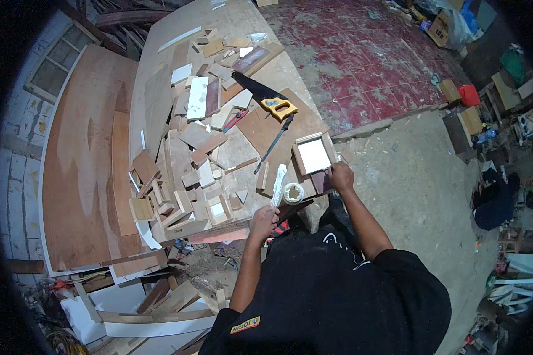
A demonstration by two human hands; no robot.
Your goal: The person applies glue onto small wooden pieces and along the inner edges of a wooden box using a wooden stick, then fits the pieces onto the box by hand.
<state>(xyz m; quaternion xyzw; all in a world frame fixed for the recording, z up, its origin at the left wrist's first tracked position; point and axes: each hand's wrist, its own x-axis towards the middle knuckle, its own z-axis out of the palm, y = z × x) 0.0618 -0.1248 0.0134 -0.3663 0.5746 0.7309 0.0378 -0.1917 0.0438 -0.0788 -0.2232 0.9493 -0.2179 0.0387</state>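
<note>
My left hand [263, 222] is closed around the lower end of a flat stick [279, 180] smeared with thick white paste, held upright. Just right of the stick stands a small round tub [293, 193] with white-coated rim and sides. At the table's near right corner is a small square wooden box [314, 154] with raised sides and a white inner panel. My right hand [341, 177] grips its near right corner, fingers bent; the fingertips are partly hidden. Under the box's near edge shows a dark reddish board [321, 182].
On the wooden table [189, 12] lie a handsaw [278, 107] with yellow handle, a dark slim file-like tool [272, 145], red-handled pliers [236, 120] and several wood offcuts. Another small box [218, 208] sits near the front edge. A large plywood sheet [83, 160] leans at left.
</note>
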